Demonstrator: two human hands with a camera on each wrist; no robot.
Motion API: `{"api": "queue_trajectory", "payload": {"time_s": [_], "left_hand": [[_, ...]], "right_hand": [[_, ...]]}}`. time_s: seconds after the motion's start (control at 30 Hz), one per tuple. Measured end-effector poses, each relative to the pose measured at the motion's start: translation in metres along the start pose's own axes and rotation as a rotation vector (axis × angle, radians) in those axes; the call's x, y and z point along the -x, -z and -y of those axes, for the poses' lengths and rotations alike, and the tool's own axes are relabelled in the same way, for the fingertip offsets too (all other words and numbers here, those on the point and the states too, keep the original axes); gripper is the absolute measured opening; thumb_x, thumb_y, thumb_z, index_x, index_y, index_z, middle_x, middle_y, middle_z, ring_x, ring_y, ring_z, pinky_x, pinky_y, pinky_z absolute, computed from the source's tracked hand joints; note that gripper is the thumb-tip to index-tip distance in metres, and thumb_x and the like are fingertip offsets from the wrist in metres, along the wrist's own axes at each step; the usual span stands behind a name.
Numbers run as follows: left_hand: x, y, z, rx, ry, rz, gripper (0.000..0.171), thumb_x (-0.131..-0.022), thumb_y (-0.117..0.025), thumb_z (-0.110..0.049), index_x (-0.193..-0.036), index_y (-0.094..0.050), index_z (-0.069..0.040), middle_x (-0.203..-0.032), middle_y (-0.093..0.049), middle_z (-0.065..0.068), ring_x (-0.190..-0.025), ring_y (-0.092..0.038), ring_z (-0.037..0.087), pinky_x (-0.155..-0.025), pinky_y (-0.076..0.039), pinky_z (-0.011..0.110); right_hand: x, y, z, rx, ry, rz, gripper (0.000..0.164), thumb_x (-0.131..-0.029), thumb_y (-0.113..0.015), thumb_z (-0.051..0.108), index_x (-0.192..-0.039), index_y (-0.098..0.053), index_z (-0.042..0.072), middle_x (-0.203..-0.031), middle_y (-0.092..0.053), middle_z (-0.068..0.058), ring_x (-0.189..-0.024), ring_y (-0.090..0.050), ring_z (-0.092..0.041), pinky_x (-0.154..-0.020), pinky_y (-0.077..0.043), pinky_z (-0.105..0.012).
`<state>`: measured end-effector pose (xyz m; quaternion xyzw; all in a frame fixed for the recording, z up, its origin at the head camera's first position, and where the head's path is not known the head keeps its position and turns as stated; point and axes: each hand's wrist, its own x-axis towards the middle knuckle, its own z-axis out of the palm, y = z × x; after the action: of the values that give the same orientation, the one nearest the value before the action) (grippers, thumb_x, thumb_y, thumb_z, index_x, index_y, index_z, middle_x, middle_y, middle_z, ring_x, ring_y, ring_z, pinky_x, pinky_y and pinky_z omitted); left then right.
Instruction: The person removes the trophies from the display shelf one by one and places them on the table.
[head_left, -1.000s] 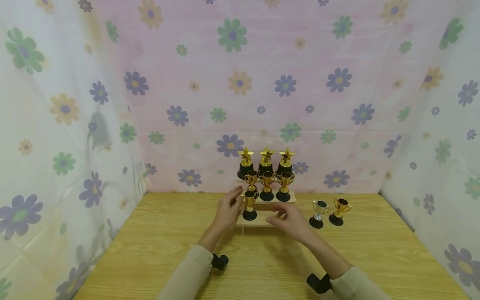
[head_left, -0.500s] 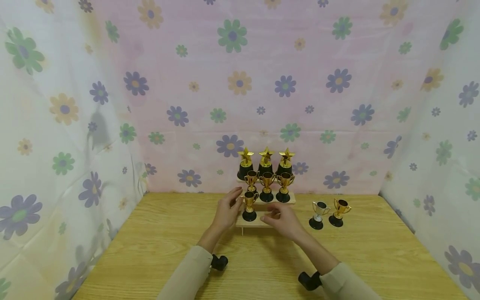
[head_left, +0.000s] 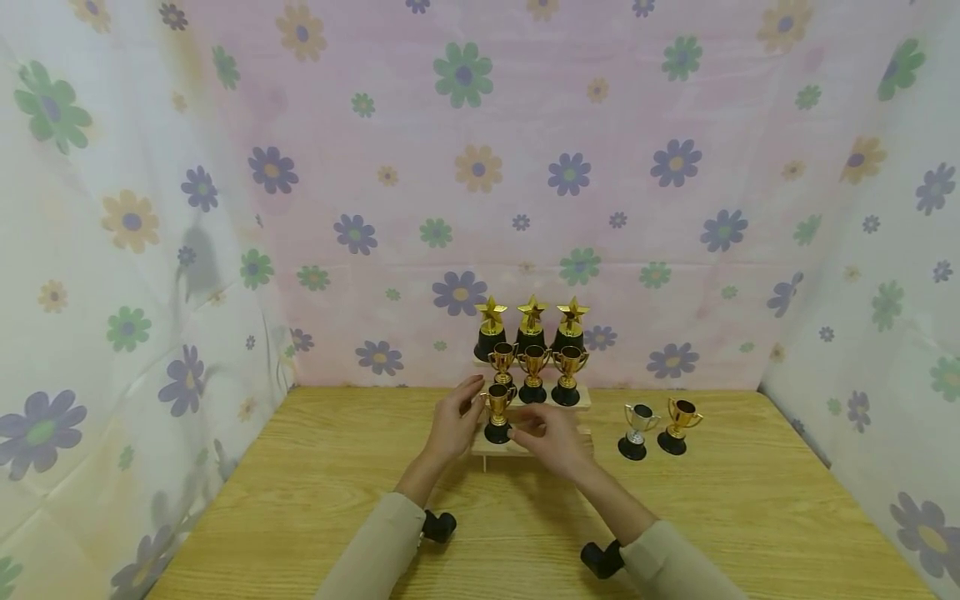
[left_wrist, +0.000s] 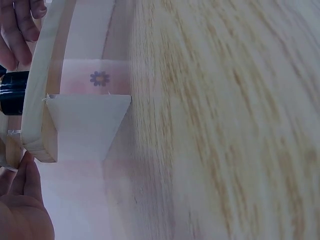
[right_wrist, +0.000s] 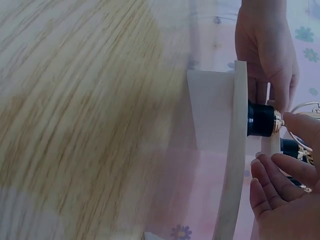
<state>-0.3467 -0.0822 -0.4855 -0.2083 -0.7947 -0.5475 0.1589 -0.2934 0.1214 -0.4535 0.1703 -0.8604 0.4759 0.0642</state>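
A small gold trophy cup (head_left: pixel 498 403) with a black base stands upright at the left of the lowest tier of a wooden display stand (head_left: pixel 480 450). My left hand (head_left: pixel 453 423) is at the stand's left end, beside that cup. In the left wrist view, its fingertips (left_wrist: pixel 29 160) touch the wooden end. My right hand (head_left: pixel 551 435) is at the cup's right, fingers loosely bent. In the right wrist view, its thumb is close to the gold stem above the black base (right_wrist: pixel 261 120); whether it touches I cannot tell. The other right fingers (right_wrist: pixel 272 187) are apart from the cup.
Several gold cups (head_left: pixel 533 363) line the middle tier, with gold star trophies (head_left: pixel 532 313) behind on the top tier. On the table (head_left: pixel 517 533), to the right, stand a silver cup (head_left: pixel 636 423) and another gold cup (head_left: pixel 678 421). A flowered cloth (head_left: pixel 390 200) surrounds the table.
My right hand has moved left along the lowest tier, closer to the gold cup. The left hand and the trophies have stayed in place.
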Motion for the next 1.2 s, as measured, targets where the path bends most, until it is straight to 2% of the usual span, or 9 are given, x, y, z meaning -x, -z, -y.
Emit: {"api": "queue_trajectory", "payload": {"time_s": [0.23, 0.43, 0.63, 0.77, 1.2], "left_hand": [[0.0, 0.0, 0.002, 0.001, 0.002, 0.005, 0.039, -0.105, -0.055, -0.004, -0.141, -0.054, 0.011, -0.152, -0.048, 0.026, -0.141, -0.045, 0.04, -0.109, -0.045, 0.053], [0.0, 0.0, 0.003, 0.005, -0.003, 0.012, 0.04, -0.105, -0.055, -0.004, -0.142, -0.053, 0.012, -0.152, -0.048, 0.026, -0.141, -0.045, 0.041, -0.109, -0.045, 0.052], [0.0, 0.0, 0.004, 0.0, -0.009, 0.007, 0.04, -0.106, -0.055, -0.005, -0.142, -0.054, 0.011, -0.152, -0.049, 0.023, -0.141, -0.046, 0.04, -0.108, -0.046, 0.053], [0.0, -0.001, 0.004, 0.005, -0.003, 0.007, 0.04, -0.106, -0.055, -0.006, -0.143, -0.053, 0.01, -0.152, -0.049, 0.023, -0.142, -0.045, 0.039, -0.109, -0.046, 0.053], [-0.001, -0.001, 0.003, 0.005, -0.007, 0.011, 0.04, -0.106, -0.055, -0.005, -0.142, -0.053, 0.011, -0.152, -0.048, 0.026, -0.142, -0.044, 0.04, -0.109, -0.045, 0.053]], "right_hand": [[-0.003, -0.007, 0.0, 0.005, 0.052, -0.007, 0.03, -0.092, -0.076, 0.01, -0.122, -0.074, 0.005, -0.11, -0.075, -0.011, -0.097, -0.07, -0.027, -0.086, -0.06, -0.044], [-0.004, -0.012, 0.002, 0.021, 0.038, -0.001, 0.033, -0.092, -0.077, 0.014, -0.124, -0.072, 0.004, -0.115, -0.074, -0.014, -0.103, -0.071, -0.034, -0.089, -0.059, -0.048], [-0.007, -0.016, 0.002, 0.045, 0.044, -0.002, 0.029, -0.093, -0.078, 0.016, -0.119, -0.073, 0.006, -0.111, -0.075, -0.011, -0.097, -0.071, -0.027, -0.084, -0.06, -0.044], [-0.009, -0.019, 0.0, 0.036, 0.064, -0.03, 0.025, -0.093, -0.077, 0.015, -0.116, -0.075, 0.005, -0.107, -0.076, -0.012, -0.094, -0.073, -0.028, -0.08, -0.062, -0.04], [-0.012, -0.024, 0.004, 0.031, 0.04, -0.06, 0.022, -0.092, -0.078, 0.014, -0.112, -0.077, 0.004, -0.1, -0.076, -0.009, -0.084, -0.071, -0.02, -0.068, -0.059, -0.028]]}}
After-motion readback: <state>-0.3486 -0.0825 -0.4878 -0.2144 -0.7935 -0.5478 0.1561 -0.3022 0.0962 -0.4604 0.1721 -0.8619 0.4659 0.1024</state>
